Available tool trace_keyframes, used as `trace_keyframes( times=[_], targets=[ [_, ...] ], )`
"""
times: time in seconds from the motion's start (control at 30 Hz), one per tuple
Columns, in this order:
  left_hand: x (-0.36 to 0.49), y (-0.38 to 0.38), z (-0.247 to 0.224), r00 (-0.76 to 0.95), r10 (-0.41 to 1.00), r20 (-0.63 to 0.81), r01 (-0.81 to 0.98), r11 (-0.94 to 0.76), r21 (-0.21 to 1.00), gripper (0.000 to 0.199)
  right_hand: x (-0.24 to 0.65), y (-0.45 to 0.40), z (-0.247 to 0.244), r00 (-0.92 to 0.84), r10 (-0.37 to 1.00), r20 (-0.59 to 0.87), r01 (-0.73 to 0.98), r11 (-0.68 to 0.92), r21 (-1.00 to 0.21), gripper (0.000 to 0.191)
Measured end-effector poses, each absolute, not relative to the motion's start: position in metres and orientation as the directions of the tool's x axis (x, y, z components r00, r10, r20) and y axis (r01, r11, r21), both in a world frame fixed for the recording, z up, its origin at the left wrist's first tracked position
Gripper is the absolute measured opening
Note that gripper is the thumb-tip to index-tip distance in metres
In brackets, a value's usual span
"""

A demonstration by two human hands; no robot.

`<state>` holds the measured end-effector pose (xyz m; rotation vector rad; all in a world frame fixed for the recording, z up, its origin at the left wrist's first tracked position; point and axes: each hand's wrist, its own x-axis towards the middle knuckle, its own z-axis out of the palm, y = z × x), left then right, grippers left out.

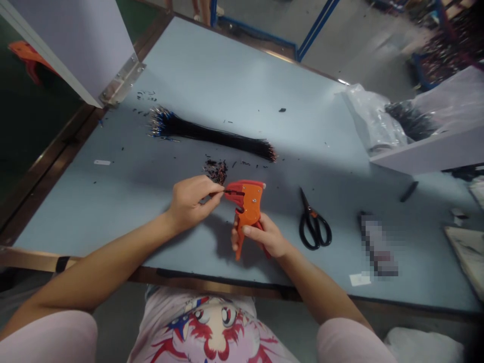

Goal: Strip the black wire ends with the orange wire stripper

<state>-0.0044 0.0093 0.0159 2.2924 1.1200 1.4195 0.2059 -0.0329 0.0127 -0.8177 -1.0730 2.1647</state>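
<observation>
My left hand (192, 204) pinches a thin black wire (230, 191) between thumb and fingers and feeds its end into the jaws of an orange self-adjusting wire stripper (247, 209). My right hand (260, 237) wraps around the stripper's handles, which point down toward me. Just above the tool lies a small heap of black wire scraps (216, 171). Farther up, a long bundle of black wires (212, 132) with blue-tipped ends rests across the blue-grey workbench (242, 85).
Black-handled scissors (313, 224) lie right of my right hand, beside a pixelated, blurred object (378, 244). A clear plastic bag (372, 121) holding dark wires sits at the far right under a white panel (427, 146). Another white panel (71, 45) stands at the back left corner.
</observation>
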Motion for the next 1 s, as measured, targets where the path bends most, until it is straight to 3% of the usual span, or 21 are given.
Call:
trace_keyframes(
  times=[0.53,1.0],
  targets=[
    [-0.0055,0.0078,0.018,0.257,0.717,0.648,0.511,-0.67,0.538,0.006,0.2083,-0.033,0.0129,-0.64,0.722,-0.262,-0.201,-0.487,-0.85,0.022],
    [-0.01,0.0097,0.0224,0.367,0.719,0.59,0.583,-0.672,0.456,0.01,0.209,-0.0321,0.0123,-0.669,0.69,-0.278,-0.125,-0.473,-0.872,0.023]
  ],
)
